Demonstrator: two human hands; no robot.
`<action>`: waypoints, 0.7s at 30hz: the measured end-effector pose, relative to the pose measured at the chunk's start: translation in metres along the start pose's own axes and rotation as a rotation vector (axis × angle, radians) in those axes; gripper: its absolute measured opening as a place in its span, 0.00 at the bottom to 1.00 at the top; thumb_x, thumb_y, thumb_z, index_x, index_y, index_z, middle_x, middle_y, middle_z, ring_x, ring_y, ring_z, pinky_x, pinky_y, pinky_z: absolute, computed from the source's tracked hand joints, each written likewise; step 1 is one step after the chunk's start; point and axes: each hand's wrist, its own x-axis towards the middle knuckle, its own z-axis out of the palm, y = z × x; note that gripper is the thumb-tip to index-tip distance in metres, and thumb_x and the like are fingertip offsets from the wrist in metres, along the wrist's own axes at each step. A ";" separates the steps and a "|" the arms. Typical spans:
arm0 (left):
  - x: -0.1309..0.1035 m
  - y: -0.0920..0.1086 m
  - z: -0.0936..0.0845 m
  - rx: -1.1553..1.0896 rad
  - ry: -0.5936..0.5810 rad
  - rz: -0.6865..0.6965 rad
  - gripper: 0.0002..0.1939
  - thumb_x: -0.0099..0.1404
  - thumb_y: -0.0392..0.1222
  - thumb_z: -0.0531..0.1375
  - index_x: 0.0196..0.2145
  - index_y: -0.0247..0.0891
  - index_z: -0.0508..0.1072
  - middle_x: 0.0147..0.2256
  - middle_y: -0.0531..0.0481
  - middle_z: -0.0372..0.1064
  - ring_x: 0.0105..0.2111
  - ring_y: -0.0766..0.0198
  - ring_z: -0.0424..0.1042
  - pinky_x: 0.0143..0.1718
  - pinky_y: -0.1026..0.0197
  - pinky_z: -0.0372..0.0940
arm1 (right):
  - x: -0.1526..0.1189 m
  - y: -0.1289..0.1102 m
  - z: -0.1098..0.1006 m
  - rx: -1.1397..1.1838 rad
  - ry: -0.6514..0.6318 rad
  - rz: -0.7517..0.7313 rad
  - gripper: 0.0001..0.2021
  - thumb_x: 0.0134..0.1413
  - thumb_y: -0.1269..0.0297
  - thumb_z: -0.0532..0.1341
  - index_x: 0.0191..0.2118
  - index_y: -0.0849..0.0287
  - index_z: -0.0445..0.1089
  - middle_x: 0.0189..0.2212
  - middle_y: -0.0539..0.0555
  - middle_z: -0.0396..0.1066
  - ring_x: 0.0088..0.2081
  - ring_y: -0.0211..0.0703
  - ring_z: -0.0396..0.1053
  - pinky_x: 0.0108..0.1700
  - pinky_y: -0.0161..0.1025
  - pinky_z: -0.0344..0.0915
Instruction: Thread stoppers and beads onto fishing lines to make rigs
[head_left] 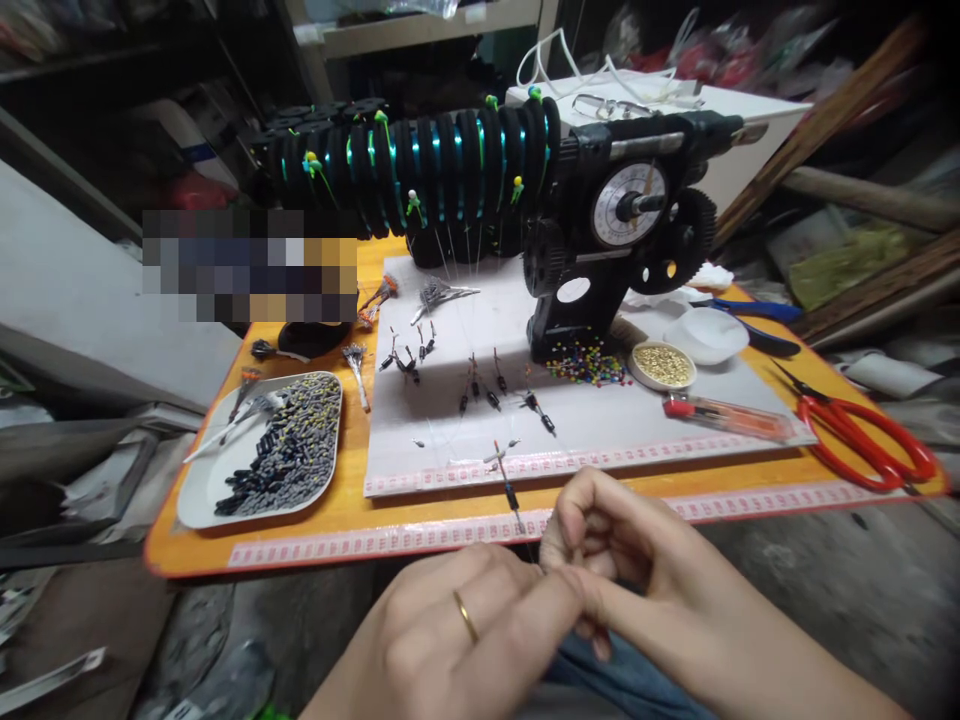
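Note:
My left hand, with a gold ring on one finger, is closed in front of the table's near edge. Against its fingertips press the curled fingers and thumb of my right hand. A thin, clear line runs down between the fingertips; its end is hidden there. Just above the hands, a small dark cylindrical piece of fishing tackle lies across the edge, seemingly on this line. Behind it, several similar dark pieces with brownish tips, such as one piece, rest on the white board.
A black geared machine carries a ribbed drum wound with line and pins. At left stands a tray of small dark and grey parts. Coloured beads, a dish of gold beads, a cutter knife and red scissors lie right.

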 end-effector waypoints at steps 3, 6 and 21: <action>0.002 -0.002 0.003 0.112 0.029 0.049 0.12 0.74 0.29 0.52 0.51 0.28 0.70 0.28 0.45 0.77 0.28 0.63 0.76 0.32 0.62 0.75 | 0.001 -0.001 0.000 -0.119 0.015 -0.109 0.06 0.68 0.64 0.59 0.38 0.53 0.61 0.30 0.45 0.66 0.28 0.32 0.69 0.29 0.28 0.68; -0.004 -0.009 0.015 0.047 0.213 0.049 0.14 0.71 0.26 0.54 0.52 0.31 0.70 0.26 0.48 0.74 0.25 0.65 0.72 0.28 0.63 0.72 | -0.003 -0.002 0.000 -0.407 0.131 -0.299 0.04 0.69 0.69 0.55 0.43 0.51 0.63 0.35 0.47 0.69 0.36 0.34 0.73 0.37 0.30 0.73; -0.014 -0.017 0.040 -0.181 0.603 -0.008 0.37 0.54 0.12 0.58 0.58 0.37 0.67 0.33 0.51 0.74 0.28 0.66 0.72 0.30 0.59 0.75 | -0.019 0.012 0.013 -1.034 0.511 -0.773 0.12 0.60 0.77 0.60 0.45 0.54 0.65 0.30 0.50 0.77 0.30 0.44 0.78 0.34 0.38 0.74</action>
